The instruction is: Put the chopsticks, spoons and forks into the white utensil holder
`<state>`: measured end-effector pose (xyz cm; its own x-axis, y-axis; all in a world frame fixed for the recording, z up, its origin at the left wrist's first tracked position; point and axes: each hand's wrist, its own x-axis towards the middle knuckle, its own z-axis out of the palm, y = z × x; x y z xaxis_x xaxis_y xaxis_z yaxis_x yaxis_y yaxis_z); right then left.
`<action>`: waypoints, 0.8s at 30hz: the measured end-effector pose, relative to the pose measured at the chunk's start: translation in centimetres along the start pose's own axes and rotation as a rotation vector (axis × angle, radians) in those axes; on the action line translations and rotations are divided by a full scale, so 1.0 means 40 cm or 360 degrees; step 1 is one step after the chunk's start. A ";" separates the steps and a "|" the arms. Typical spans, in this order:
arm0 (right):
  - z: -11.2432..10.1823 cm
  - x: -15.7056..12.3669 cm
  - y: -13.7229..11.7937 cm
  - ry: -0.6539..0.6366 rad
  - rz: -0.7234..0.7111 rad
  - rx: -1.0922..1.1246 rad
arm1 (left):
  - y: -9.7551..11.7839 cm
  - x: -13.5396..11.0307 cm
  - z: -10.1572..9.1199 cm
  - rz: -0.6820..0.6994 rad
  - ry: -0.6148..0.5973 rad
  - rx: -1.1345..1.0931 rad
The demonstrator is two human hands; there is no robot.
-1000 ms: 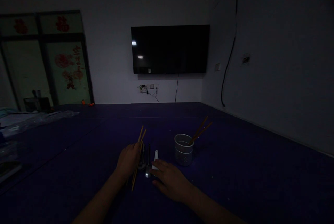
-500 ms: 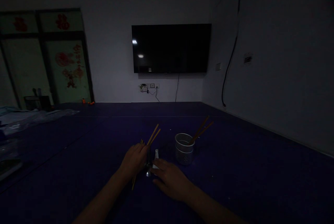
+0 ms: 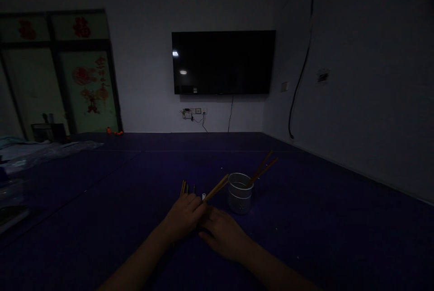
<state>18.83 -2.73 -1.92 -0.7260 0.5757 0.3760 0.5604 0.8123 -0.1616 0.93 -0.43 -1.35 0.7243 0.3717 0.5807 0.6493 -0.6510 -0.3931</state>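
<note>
My left hand [image 3: 185,218] is closed on a pair of wooden chopsticks [image 3: 217,187], their tips pointing right toward a perforated metal holder [image 3: 239,193]. Two more chopsticks [image 3: 262,168] lean out of that holder to the right. My right hand [image 3: 222,233] lies on the blue surface just right of the left hand, over a white spoon [image 3: 203,196] and a dark-handled utensil [image 3: 194,188]; its fingers are partly hidden in the dim light. Other chopstick ends [image 3: 183,187] stick out behind my left hand.
The blue mat [image 3: 305,218] stretches to the white walls. A dark wall television [image 3: 223,62] hangs ahead, with sockets and cables below. Plastic sheeting and boxes [image 3: 30,153] lie at the far left, by decorated doors [image 3: 86,87].
My left hand has swung its chopsticks from pointing up and away to pointing right at the holder, and has moved closer to my right hand. The right hand has barely moved.
</note>
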 end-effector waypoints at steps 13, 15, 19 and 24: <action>0.015 0.007 0.001 0.0169 0.0191 -0.0125 | 0.018 0.010 -0.014 0.0183 0.0175 0.0120; 0.012 0.004 0.002 0.0256 0.0238 -0.0107 | 0.019 0.010 -0.018 0.0182 0.0246 0.0118; -0.003 -0.009 -0.003 0.0520 0.0204 0.0099 | 0.017 0.010 -0.031 0.0196 0.0448 0.0145; -0.014 -0.020 -0.017 0.0811 0.0373 0.0490 | 0.025 0.013 -0.047 0.0277 0.0510 0.0196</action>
<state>19.27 -3.79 -1.63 -0.2750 0.6862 0.6734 0.4861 0.7035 -0.5185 1.52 -2.13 -0.10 0.7295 0.0242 0.6836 0.5602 -0.5946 -0.5767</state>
